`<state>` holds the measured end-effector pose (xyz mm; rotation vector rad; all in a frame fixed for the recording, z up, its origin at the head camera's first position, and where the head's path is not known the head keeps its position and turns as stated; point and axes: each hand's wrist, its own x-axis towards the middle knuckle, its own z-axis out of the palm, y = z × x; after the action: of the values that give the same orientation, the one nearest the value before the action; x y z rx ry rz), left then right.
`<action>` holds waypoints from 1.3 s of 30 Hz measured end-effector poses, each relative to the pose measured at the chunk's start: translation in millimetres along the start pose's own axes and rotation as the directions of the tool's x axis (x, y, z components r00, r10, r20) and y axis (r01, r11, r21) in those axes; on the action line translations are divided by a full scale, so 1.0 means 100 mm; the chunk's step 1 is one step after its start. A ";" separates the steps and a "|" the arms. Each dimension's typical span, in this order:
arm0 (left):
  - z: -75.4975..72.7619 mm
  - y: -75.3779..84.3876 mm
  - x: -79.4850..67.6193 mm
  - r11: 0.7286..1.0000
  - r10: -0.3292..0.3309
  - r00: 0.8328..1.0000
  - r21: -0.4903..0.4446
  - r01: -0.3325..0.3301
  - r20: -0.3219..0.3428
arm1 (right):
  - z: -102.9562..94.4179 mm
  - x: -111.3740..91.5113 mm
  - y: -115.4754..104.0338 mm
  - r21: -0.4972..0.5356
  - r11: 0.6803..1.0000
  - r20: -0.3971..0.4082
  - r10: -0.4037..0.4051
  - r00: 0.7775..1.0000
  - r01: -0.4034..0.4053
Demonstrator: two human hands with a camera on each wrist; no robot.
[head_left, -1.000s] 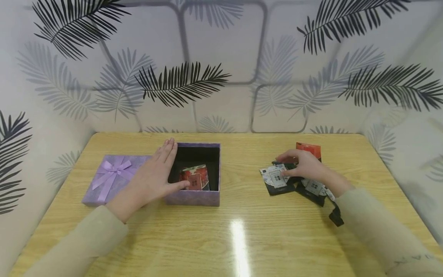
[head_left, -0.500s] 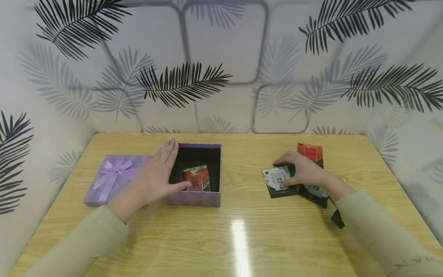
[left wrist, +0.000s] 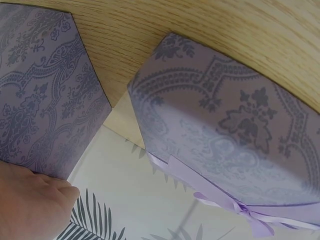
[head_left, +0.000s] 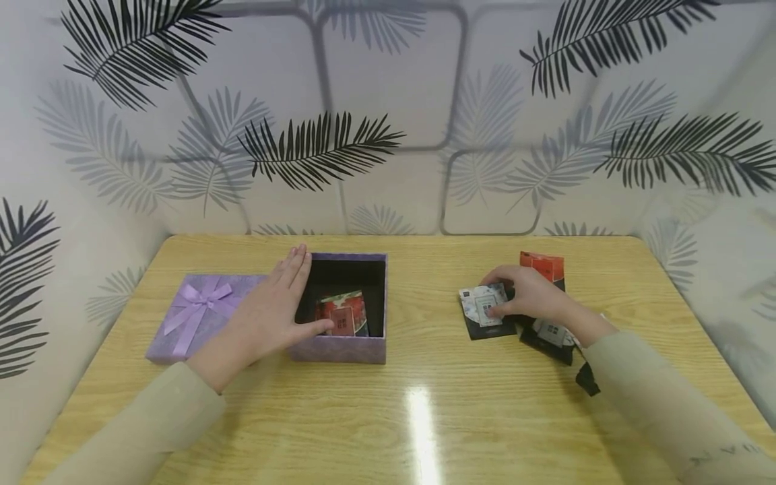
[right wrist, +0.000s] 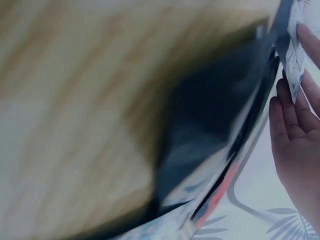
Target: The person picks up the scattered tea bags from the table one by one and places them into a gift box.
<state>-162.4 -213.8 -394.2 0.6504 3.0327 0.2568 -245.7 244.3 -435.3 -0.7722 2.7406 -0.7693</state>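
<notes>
L hand: fingers straight & together, thumb out, on box rim. R hand: thumb + fingers pinch white/blk pkt, R of box, nr other pkts. Red pkt in box. Pkt labels, R sleeve lettering: illegible.

The left hand rests straight-fingered along the left side of an uncovered purple patterned box with a dark interior, where a red printed packet lies slightly turned. Well apart to the right, the right hand pinches a flat, square packet, white above and black below; whether it is fully off the table is hard to tell.
</notes>
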 end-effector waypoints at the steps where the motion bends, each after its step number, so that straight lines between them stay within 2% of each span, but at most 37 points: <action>1: 0.00 0.00 0.00 1.000 -0.002 1.000 -0.001 0.002 0.001 | -0.01 0.01 -0.02 0.006 1.000 -0.006 0.000 1.000 0.000; 8: 0.02 -0.01 0.01 1.000 0.004 1.000 0.010 -0.004 -0.005 | -0.13 0.11 -0.15 0.020 0.998 -0.078 -0.057 0.995 0.059; 21: 0.00 0.00 0.01 1.000 0.008 1.000 0.022 -0.009 0.008 | -0.31 0.35 -0.42 0.078 0.992 -0.163 -0.085 0.983 0.098; 29: -0.02 -0.01 0.02 1.000 0.007 1.000 0.027 -0.008 0.014 | -0.41 0.53 -0.70 0.103 0.987 -0.265 -0.093 0.960 0.124; 34: -0.02 0.00 0.02 1.000 0.004 1.000 0.026 -0.004 0.015 | -0.41 0.64 -0.91 0.109 0.980 -0.320 -0.123 0.939 0.166; 39: -0.03 0.00 0.01 1.000 0.002 1.000 0.027 -0.002 0.019 | -0.38 0.74 -1.11 0.161 0.967 -0.360 -0.128 0.924 0.197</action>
<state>-163.6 -213.4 -391.1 0.6541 3.0226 0.2082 -271.9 140.4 -347.1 -0.9059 2.8617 -1.3045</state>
